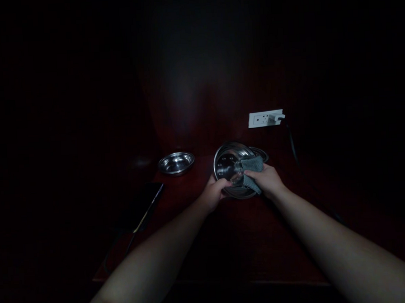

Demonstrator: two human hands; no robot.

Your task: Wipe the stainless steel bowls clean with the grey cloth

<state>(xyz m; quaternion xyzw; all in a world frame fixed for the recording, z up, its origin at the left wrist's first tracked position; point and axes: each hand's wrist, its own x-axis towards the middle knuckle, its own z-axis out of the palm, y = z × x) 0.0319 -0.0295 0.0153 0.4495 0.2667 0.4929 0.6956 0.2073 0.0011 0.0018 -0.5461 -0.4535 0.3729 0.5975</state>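
Left hand (214, 194): grasping the steel bowl at its near left rim, thumb over the inside, the other fingers mostly hidden from me behind the wall.
Right hand (268, 179): gripping the cloth, thumb on top, at the bowl's right side; how its fingers lie behind, I cannot tell.
Steel bowl (228, 166): between the two hands over the middle of the table (235, 249), tilted, mouth turned towards my view; whether its base touches the wood, I cannot tell.
Working the cloth: I would keep the left thumb firm on the rim, press the cloth flat to the curve and turn the bowl in small steps, so that no strip is missed and the rim does not slip.
Bowl's look: shiny, dark inside, with small bright spots that may be reflections or drops.
Cloth (253, 171): grey-green, textured, lying over the right rim and part of the inside.
Steel dish (176, 164): shallow, upright, far left, well apart from the bowl.
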